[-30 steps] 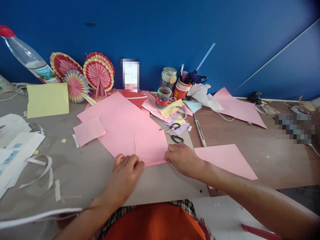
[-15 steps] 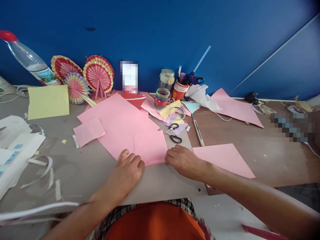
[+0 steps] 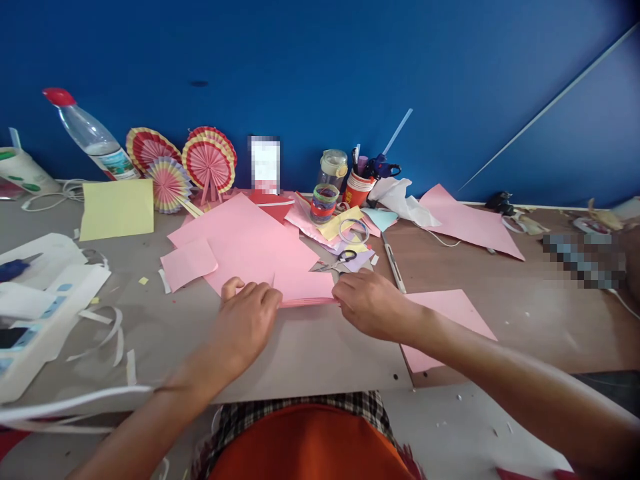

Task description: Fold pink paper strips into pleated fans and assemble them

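Head view: faced a blue wall (image 3: 320, 67) across the upper frame, a littered table (image 3: 325, 353) through the middle, a pale floor (image 3: 450, 427) at lower right. Held layered pink paper (image 3: 307, 287) just below centre, with the left hand (image 3: 250, 313) closed on its left end and the right hand (image 3: 367, 303) on its right, fingers narrow. Looked mid-fold; called next for level edges and firm pressing. Saw scissors (image 3: 335, 263) just beyond.

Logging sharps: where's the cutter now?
Head view, right of centre: the cutter lies on the table beyond the right hand, to the right of the scissors.
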A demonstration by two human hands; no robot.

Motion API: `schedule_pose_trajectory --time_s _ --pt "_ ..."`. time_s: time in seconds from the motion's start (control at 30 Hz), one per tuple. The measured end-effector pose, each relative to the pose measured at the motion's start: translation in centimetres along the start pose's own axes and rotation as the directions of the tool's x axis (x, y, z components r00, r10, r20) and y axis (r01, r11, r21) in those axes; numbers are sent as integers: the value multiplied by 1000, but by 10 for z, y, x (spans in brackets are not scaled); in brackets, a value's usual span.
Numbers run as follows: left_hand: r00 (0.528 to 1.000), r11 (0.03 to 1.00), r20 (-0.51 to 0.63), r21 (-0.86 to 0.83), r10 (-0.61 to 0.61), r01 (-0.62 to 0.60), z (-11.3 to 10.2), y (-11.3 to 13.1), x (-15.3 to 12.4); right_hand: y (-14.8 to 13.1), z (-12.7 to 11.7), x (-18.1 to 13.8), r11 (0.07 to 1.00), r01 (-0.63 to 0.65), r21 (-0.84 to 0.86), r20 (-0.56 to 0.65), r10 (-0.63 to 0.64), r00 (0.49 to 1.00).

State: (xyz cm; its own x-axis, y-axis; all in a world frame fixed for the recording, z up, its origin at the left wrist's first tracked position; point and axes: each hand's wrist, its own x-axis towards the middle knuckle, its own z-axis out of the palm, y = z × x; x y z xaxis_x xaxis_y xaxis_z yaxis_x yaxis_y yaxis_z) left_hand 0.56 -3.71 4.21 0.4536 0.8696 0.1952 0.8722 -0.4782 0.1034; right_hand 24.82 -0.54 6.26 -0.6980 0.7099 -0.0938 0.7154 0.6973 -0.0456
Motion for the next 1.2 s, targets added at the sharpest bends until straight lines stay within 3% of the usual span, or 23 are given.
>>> schedule_pose_trajectory --time_s 0.07,0.17,0.23,0.3,0.43,0.53,0.63,0.73,0.97,1.07,1.2 --pt "999 991 37 -125 -32 37 -20 -5 2 3 -25 -5 982 -36 183 56 26 998" --pt "989 940 141 -326 -53 97 -46 -12 5 11 -58 -12 885 -127 448 164 58 985" --pt "981 907 187 -402 -50 123 -51 -15 9 18 -67 -10 840 -175 513 248 50 967" --pt "973 904 228 -413 -18 113 -44 -16 15 23 -60 -3 833 -201 516 284 55 957" --pt "978 981 206 -181 -32 70 -6 -10 22 22 -6 17 906 -179 385 270 74 960" --pt "988 999 151 -31 13 -8 18 -6 18 15 36 24 982 -94 164 135 72 988" --pt "989 995 123 35 86 -91 30 -8 9 10 59 20 999 -16 -35 35 17 999" --pt "981 978 75 98 178 -185 36 -11 1 7 66 13 986 75 -152 -33 -81 996" --pt "950 923 39 225 311 -311 39 -8 -14 2 67 -2 942 242 -233 -151 -281 948" --pt "943 907 50 259 330 -331 38 -3 -20 -1 66 -9 934 255 -251 -112 -289 951" --pt "947 895 32 319 320 -313 39 3 -29 -4 62 -15 956 189 -225 -57 -207 977"
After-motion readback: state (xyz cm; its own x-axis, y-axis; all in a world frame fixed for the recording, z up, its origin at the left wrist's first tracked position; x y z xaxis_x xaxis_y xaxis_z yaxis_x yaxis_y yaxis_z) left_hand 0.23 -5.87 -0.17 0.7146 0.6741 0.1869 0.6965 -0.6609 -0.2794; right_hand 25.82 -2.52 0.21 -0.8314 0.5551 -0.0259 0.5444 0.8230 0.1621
